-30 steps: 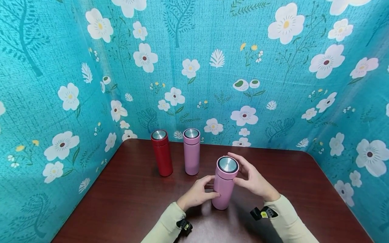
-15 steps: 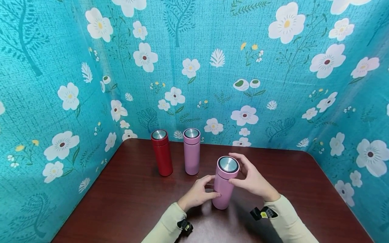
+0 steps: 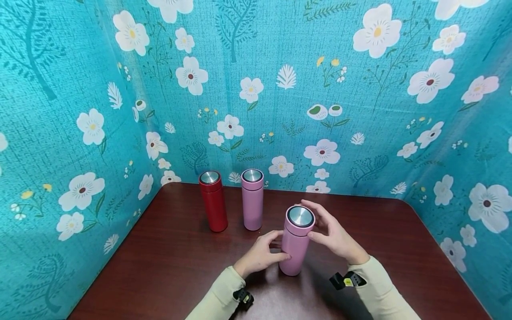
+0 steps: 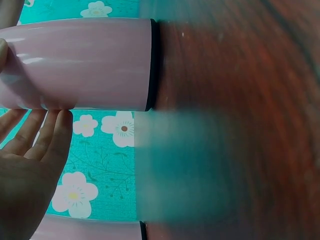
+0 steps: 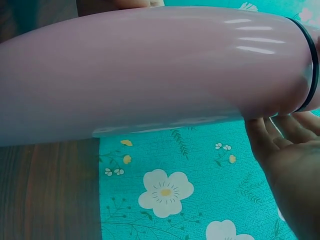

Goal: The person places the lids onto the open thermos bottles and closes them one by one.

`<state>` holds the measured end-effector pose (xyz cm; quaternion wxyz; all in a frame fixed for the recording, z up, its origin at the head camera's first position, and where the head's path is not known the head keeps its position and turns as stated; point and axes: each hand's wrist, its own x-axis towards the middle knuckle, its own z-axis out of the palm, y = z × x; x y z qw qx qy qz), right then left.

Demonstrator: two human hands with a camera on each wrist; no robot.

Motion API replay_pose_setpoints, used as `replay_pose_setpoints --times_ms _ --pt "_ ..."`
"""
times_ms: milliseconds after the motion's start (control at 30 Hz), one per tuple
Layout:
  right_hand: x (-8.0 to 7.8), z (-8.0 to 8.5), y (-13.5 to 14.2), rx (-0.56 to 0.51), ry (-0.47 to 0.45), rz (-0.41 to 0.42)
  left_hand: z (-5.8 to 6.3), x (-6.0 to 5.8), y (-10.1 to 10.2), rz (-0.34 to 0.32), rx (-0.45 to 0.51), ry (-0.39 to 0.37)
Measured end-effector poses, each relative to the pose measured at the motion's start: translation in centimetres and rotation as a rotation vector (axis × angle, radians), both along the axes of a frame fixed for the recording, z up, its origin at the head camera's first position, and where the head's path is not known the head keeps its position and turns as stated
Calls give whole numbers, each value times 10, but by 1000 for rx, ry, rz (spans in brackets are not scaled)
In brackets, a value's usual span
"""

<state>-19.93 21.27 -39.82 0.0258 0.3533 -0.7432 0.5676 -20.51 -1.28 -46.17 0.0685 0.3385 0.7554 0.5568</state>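
Observation:
A pink thermos flask [image 3: 294, 251] with a silver-topped lid [image 3: 300, 216] stands upright on the brown table, near its middle. My left hand [image 3: 260, 254] grips its body from the left, thumb in front and fingers behind. From the right, my right hand [image 3: 336, 235] holds the top around the lid, its thumb near the seam below. The left wrist view shows the flask's dark base ring against the table and my left hand's fingers [image 4: 47, 135] against its side. In the right wrist view, fingers [image 5: 287, 127] touch the flask near the dark seam.
Behind and to the left stand a red thermos flask [image 3: 216, 206] and a second pink thermos flask [image 3: 252, 204], both upright and apart from each other. A blue flowered cloth [image 3: 280, 111] hangs behind the table [image 3: 168, 266] and along its sides.
My right thumb shifts left across the flask's front, then back right to the lid's edge. The flask and my left hand stay nearly in place.

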Motion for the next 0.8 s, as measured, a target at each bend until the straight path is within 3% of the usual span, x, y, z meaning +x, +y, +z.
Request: replay_pose_setpoints --times_ms 300,567,800 --pt "11 17 -6 10 -25 -38 0 2 1 6 15 47" --pt "0 0 -1 -27 -31 -36 0 1 1 3 24 37" --pt "3 4 2 16 -11 13 0 1 1 7 10 25"
